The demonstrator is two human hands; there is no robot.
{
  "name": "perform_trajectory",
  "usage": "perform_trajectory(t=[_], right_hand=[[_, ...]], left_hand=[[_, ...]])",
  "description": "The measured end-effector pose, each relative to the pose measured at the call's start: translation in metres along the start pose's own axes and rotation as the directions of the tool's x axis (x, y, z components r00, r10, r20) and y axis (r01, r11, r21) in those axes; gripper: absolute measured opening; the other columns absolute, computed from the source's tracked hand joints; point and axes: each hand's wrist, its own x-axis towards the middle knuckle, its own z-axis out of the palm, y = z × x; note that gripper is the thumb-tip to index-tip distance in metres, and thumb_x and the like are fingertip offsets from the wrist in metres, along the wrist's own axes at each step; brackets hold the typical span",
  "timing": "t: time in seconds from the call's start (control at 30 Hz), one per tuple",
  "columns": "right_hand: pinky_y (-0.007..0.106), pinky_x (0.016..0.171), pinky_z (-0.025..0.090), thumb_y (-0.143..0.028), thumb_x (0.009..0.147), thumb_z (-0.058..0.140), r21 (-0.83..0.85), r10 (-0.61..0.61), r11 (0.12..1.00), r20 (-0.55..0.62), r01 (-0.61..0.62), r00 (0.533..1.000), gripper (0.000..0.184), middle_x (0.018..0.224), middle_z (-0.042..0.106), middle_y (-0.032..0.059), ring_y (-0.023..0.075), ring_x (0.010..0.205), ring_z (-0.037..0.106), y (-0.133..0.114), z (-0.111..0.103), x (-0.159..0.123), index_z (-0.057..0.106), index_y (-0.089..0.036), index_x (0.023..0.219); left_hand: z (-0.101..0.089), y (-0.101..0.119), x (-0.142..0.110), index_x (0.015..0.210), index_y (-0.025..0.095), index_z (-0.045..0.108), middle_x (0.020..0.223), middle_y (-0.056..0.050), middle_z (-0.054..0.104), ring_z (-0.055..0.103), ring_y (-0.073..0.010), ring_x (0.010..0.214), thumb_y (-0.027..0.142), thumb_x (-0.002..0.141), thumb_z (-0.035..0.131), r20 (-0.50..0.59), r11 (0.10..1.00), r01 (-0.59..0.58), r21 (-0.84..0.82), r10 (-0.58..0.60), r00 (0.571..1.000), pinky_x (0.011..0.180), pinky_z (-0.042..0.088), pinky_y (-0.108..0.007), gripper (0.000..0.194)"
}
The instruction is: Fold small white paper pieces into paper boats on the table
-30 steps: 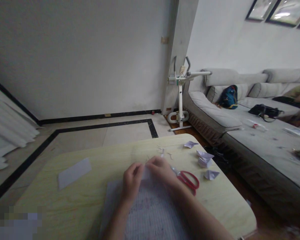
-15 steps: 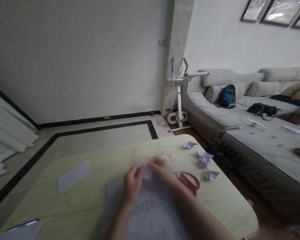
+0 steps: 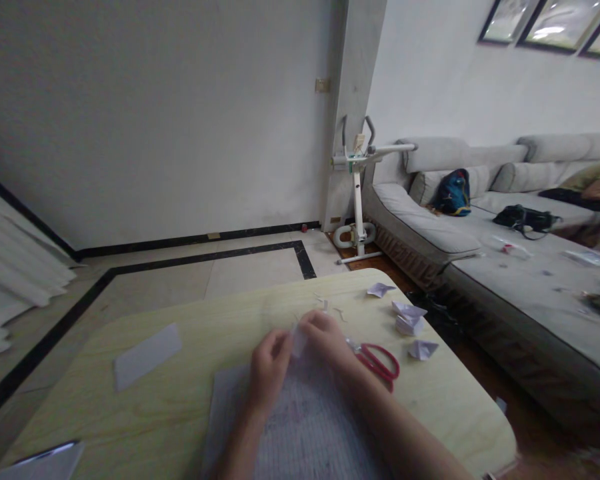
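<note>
A small piece of white paper (image 3: pixel 299 344) is pinched between my left hand (image 3: pixel 269 365) and my right hand (image 3: pixel 326 341), above a large sheet covered in writing (image 3: pixel 300 427). Fingers of both hands are closed on the paper, which they partly hide. Beside my right wrist lie scissors with red handles (image 3: pixel 380 363), their blades partly covered by that hand. Thin paper scraps (image 3: pixel 325 305) are scattered just beyond my fingers. To the right stand several folded paper boats (image 3: pixel 409 319), one of them near the far edge.
On the left of the wooden table (image 3: pixel 145 427) lies a blank white paper (image 3: pixel 147 355). A pen (image 3: pixel 45 452) rests on paper at the near left corner. Past the table's right edge is a grey sofa (image 3: pixel 520 287) with bags and a seated person (image 3: pixel 593 187). Exercise equipment (image 3: pixel 359 200) stands behind.
My left hand has shifted slightly right, closer to my right hand, and the small paper has tilted between them. The view has turned a little; the pen at the lower left now shows.
</note>
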Motion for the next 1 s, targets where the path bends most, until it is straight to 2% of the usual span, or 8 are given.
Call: perform_trajectory(t=[0.17,0.3,0.47,0.6,0.77,1.0], right_hand=[[0.022,0.055,0.037,-0.021,0.073,0.056,-0.154,0.008,0.988,0.071,0.003,0.997,0.009,0.064,0.052,-0.0024,0.0124,0.062,0.047,-0.013,0.003,-0.008,0.055,-0.017,0.065],[0.021,0.054,0.035,-0.02,0.075,0.052,-0.228,0.022,0.974,0.122,0.007,0.992,0.013,0.061,0.048,-0.0034,0.0119,0.062,0.045,-0.018,0.003,-0.013,0.052,-0.017,0.062],[0.019,0.051,0.033,-0.02,0.075,0.05,-0.201,0.017,0.979,0.171,0.018,0.985,0.015,0.059,0.044,-0.0036,0.0111,0.06,0.043,-0.016,0.002,-0.012,0.049,-0.017,0.06],[0.02,0.051,0.032,-0.023,0.073,0.051,-0.169,0.015,0.986,0.134,0.008,0.991,0.017,0.057,0.044,-0.0036,0.0112,0.059,0.042,-0.016,0.001,-0.011,0.048,-0.018,0.057],[0.021,0.049,0.032,-0.027,0.071,0.051,-0.102,0.057,0.994,0.067,-0.049,0.996,0.016,0.056,0.044,-0.0037,0.0112,0.055,0.041,-0.014,0.001,-0.008,0.049,-0.018,0.059],[0.021,0.051,0.031,-0.025,0.074,0.051,-0.142,0.045,0.989,0.092,-0.031,0.995,0.018,0.057,0.044,-0.0036,0.0114,0.058,0.041,-0.012,0.003,-0.008,0.048,-0.018,0.058]], left_hand=[[-0.005,0.0,0.005,0.075,0.015,0.063,0.058,0.002,0.055,0.052,-0.0135,0.053,0.046,0.071,0.063,-0.138,0.995,0.091,-0.038,-0.095,0.986,0.045,0.043,-0.02,0.031],[-0.006,0.006,0.004,0.076,0.016,0.063,0.061,0.002,0.055,0.053,-0.014,0.055,0.047,0.071,0.063,-0.106,0.99,0.13,-0.063,-0.136,0.985,0.046,0.044,-0.02,0.032],[-0.006,0.01,0.002,0.074,0.016,0.062,0.063,0.001,0.057,0.054,-0.0143,0.058,0.044,0.072,0.062,-0.098,0.99,0.123,-0.073,-0.13,0.987,0.048,0.044,-0.02,0.029],[-0.006,0.012,0.002,0.074,0.017,0.059,0.064,0.002,0.058,0.055,-0.0144,0.058,0.045,0.074,0.059,-0.101,0.98,0.144,-0.137,-0.158,0.982,0.047,0.043,-0.02,0.028],[-0.004,0.012,0.001,0.068,0.018,0.055,0.054,0.005,0.051,0.048,-0.0108,0.048,0.044,0.074,0.059,-0.048,0.978,0.149,-0.145,-0.157,0.986,0.044,0.038,-0.018,0.027],[-0.004,0.014,0.001,0.063,0.018,0.053,0.056,0.004,0.05,0.05,-0.0121,0.052,0.036,0.074,0.057,-0.048,0.99,0.105,-0.098,-0.11,0.993,0.047,0.04,-0.019,0.021]])
